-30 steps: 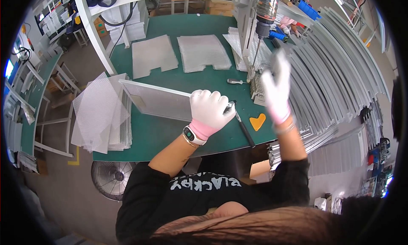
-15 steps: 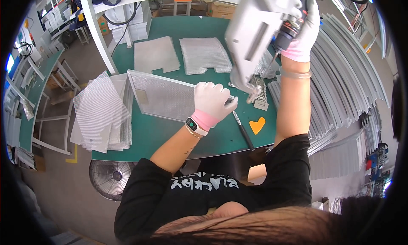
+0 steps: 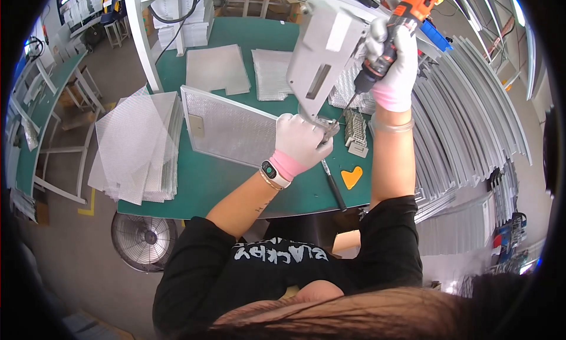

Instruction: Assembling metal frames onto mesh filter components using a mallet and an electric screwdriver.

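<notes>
Green table (image 3: 203, 184) | left hand (image 3: 299, 140) hides end of panel (image 3: 230, 127) | drill (image 3: 408, 12) cropped above

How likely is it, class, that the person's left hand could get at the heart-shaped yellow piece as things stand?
Probably not without letting go: the left hand seems to hold the framed panel near its corner. The heart-shaped yellow piece lies close by, uncovered on the green tabletop.
</notes>
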Action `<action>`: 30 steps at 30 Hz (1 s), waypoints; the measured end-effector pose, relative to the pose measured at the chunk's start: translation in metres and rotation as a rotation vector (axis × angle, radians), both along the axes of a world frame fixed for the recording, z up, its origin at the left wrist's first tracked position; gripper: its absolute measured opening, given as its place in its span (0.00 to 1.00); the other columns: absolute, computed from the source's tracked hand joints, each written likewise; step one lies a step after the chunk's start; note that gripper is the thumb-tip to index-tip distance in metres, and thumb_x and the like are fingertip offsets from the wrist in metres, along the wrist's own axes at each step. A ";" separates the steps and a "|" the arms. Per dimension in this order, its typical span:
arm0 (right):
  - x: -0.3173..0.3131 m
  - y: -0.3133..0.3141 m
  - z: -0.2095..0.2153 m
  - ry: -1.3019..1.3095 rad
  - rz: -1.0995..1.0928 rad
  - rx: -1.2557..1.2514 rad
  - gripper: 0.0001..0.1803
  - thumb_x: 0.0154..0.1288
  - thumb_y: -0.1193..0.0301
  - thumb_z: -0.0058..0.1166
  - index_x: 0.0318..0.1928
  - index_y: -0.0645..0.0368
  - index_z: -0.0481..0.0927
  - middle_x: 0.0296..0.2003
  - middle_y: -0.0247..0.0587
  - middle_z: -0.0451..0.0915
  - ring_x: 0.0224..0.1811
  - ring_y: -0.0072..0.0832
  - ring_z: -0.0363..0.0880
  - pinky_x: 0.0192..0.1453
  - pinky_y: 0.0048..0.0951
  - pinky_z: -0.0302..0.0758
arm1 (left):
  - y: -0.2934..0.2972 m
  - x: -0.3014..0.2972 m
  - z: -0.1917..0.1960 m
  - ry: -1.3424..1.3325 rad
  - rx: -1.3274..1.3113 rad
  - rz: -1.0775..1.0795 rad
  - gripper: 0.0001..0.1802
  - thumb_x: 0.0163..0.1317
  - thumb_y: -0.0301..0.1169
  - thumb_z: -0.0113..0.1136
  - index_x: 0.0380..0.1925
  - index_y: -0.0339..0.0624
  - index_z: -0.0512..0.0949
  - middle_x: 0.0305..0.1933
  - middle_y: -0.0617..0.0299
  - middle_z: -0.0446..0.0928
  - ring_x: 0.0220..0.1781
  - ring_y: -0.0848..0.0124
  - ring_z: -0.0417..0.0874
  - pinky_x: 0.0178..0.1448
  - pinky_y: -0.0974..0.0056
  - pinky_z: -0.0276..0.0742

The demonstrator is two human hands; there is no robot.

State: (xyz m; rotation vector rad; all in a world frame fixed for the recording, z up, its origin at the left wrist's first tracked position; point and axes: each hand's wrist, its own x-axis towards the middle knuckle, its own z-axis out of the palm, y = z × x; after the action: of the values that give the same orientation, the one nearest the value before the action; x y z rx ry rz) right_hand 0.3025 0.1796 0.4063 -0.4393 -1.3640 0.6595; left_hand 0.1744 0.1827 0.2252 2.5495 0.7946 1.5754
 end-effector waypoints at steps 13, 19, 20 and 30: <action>0.006 0.005 -0.003 0.037 0.091 -0.027 0.20 0.68 0.56 0.53 0.39 0.63 0.72 0.27 0.35 0.72 0.23 0.17 0.69 0.22 0.18 0.64 | 0.002 0.001 -0.004 0.069 0.015 0.028 0.09 0.45 0.40 0.65 0.29 0.56 0.85 0.16 0.70 0.71 0.19 0.64 0.73 0.29 0.56 0.60; 0.007 0.007 -0.011 -0.002 0.108 -0.040 0.21 0.68 0.55 0.54 0.38 0.63 0.71 0.27 0.35 0.72 0.22 0.17 0.68 0.21 0.18 0.62 | 0.001 0.002 -0.008 0.084 0.042 0.055 0.09 0.46 0.40 0.64 0.29 0.56 0.84 0.17 0.71 0.70 0.19 0.67 0.72 0.31 0.54 0.59; 0.005 0.005 -0.012 -0.030 0.107 -0.054 0.21 0.67 0.54 0.54 0.37 0.63 0.71 0.27 0.36 0.72 0.21 0.17 0.67 0.20 0.18 0.61 | 0.002 0.004 -0.008 0.055 0.013 0.031 0.09 0.46 0.40 0.64 0.29 0.56 0.84 0.17 0.71 0.70 0.19 0.66 0.72 0.32 0.53 0.60; -0.015 0.010 -0.040 0.074 0.330 -0.176 0.41 0.61 0.53 0.63 0.64 0.66 0.61 0.21 0.36 0.70 0.16 0.18 0.65 0.20 0.18 0.63 | 0.004 0.006 -0.018 -0.182 -0.059 -0.205 0.08 0.49 0.32 0.68 0.32 0.50 0.83 0.22 0.69 0.75 0.21 0.69 0.75 0.24 0.64 0.67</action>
State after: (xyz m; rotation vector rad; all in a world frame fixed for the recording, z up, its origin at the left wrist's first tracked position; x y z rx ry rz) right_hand 0.2870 0.1892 0.3662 -0.3275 -1.3251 1.0635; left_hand 0.1806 0.1869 0.2073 2.3190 0.5339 1.6599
